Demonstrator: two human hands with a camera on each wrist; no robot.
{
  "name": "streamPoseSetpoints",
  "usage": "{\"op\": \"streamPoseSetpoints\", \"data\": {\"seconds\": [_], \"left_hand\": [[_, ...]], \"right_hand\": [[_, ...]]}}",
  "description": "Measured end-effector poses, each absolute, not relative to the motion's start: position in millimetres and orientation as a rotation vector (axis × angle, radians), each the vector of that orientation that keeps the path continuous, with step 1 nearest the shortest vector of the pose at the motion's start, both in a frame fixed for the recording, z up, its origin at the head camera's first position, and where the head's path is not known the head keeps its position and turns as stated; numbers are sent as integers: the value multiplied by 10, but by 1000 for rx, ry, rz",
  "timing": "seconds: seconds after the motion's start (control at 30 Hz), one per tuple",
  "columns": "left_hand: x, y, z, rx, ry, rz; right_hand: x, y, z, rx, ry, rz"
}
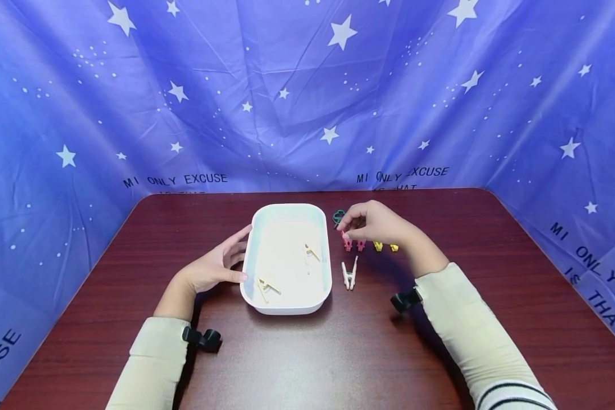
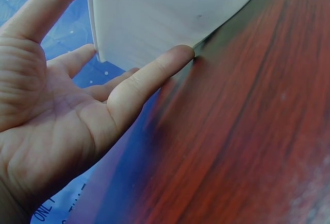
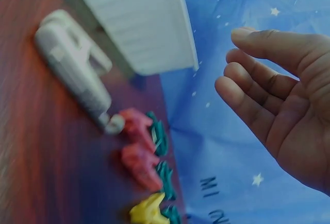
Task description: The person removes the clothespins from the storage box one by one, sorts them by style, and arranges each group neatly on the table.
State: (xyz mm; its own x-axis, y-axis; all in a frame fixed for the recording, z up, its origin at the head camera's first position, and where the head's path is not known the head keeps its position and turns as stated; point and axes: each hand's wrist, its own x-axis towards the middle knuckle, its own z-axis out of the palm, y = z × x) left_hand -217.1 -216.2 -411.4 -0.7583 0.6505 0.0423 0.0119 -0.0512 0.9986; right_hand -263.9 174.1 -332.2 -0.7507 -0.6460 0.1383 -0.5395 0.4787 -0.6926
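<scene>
A white plastic tray [image 1: 286, 310] stands on the table, with a beige clip [image 1: 270, 286] near its front left corner and another beige clip [image 1: 311, 252] toward its right side. My left hand [image 1: 212, 267] touches the tray's left side with spread, fairly straight fingers. Over the row of small clips to the right of the tray hovers my right hand [image 1: 381, 222], its fingers loosely bent and nothing between them in the right wrist view. Beneath it are pink clips [image 3: 140, 165] and yellow clips [image 1: 378, 246]. Green clips [image 3: 165, 180] lie behind these, partly hidden by the hand in the head view.
A whitish clip [image 1: 349, 274] lies on the table between the tray and my right sleeve. The dark red wooden table [image 1: 307, 364] backs onto a blue star-printed curtain [image 1: 287, 114]. Each wrist wears a black strap mount [image 1: 406, 300].
</scene>
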Motion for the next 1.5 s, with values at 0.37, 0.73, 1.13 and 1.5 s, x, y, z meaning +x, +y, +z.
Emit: {"op": "streamPoseSetpoints", "data": {"seconds": [0.37,0.73,1.13,1.5], "left_hand": [[-2181,-2165,-4146,687,1796,1850],[-2173,-2181,-4140,696,1813,1845],[-2173,-2184,-4112,693,1814,1845],[-2174,-2157,-4116,687,1775,1856]], "right_hand": [[-2654,1391,-3063,-1157,2581,-1009],[-2712,1054,-2934,-1263,2456,-921],[-2886,608,-3027,-1308,2301,-748],[-2966,213,-3233,-1109,2101,-712]]}}
